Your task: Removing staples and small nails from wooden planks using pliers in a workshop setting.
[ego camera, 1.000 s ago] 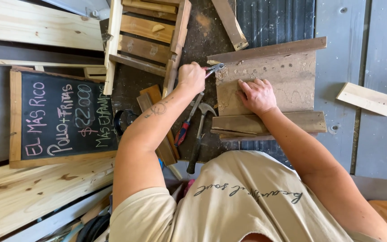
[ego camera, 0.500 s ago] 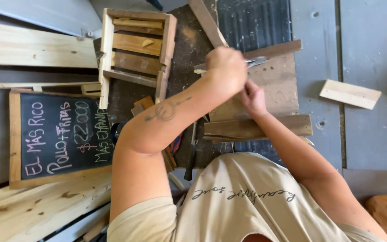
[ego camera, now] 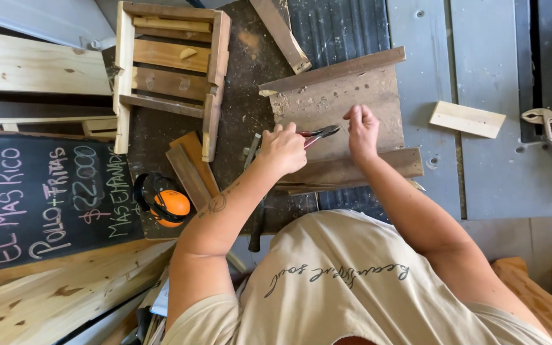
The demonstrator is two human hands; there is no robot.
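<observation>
head view, looking down: red-handled pliers [ego camera: 317, 135] are gripped in the closed left hand [ego camera: 282, 148], nose aimed at the right hand [ego camera: 361, 130], whose fingertips are pinched together over a worn board [ego camera: 337, 102], perhaps on something too small to make out. orange ear defenders [ego camera: 163, 200] lie beside a chalkboard sign [ego camera: 52, 198].

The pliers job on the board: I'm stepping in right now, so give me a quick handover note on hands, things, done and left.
Left hand grips the red-handled pliers, tips pointing at the right hand, whose fingers are pinched together just above the worn board. The board lies on the dark bench, battens along its top and bottom edges. A hammer lies under the left forearm. What the fingers pinch is too small to tell; progress cannot be judged.
</observation>
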